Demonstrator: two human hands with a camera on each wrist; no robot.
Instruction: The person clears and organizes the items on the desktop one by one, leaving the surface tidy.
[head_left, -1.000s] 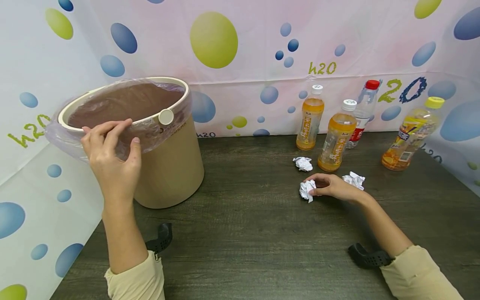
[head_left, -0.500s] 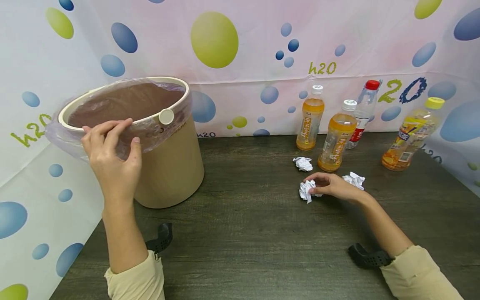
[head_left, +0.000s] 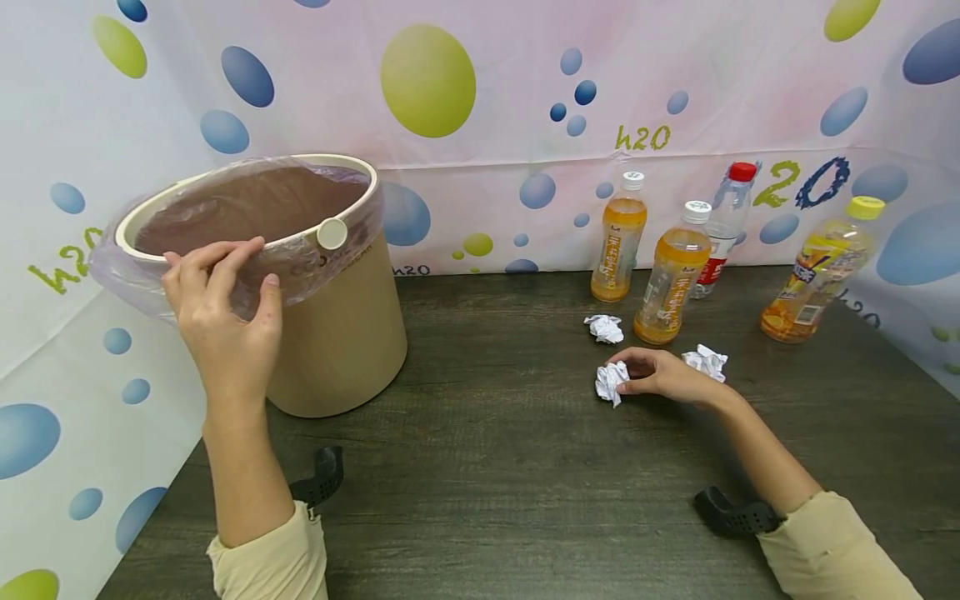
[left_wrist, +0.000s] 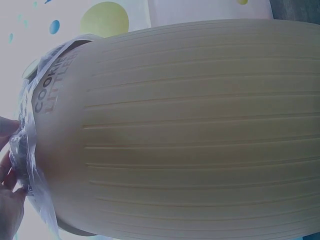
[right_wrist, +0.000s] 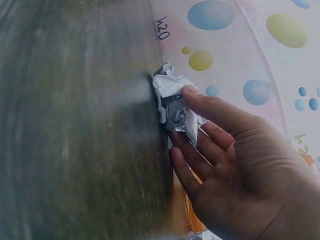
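My left hand (head_left: 225, 304) grips the rim of a tan trash bin (head_left: 341, 342), fingers hooked over the edge and thumb outside. A thin clear bin liner (left_wrist: 42, 187) is folded over that rim and bunches beside the fingers. On the right, my right hand (head_left: 663, 375) pinches a crumpled white paper ball (head_left: 612, 383) between thumb and fingers, low over the dark table (head_left: 480, 492). The right wrist view shows the thumb on one side of this paper ball (right_wrist: 175, 100). Two more crumpled paper balls lie nearby, one paper ball (head_left: 604, 328) behind the hand and another paper ball (head_left: 705, 362) beyond the wrist.
Two orange drink bottles with white caps, a front bottle (head_left: 670, 283) and a rear bottle (head_left: 619, 242), stand behind the paper. A red-capped clear bottle (head_left: 723, 225) and a yellow-capped bottle (head_left: 817, 271) are farther right. A dotted cloth backdrop (head_left: 510, 83) borders the table.
The right hand stays at the same spot, its hold on the paper ball shifting only slightly. The left hand remains on the bin rim.
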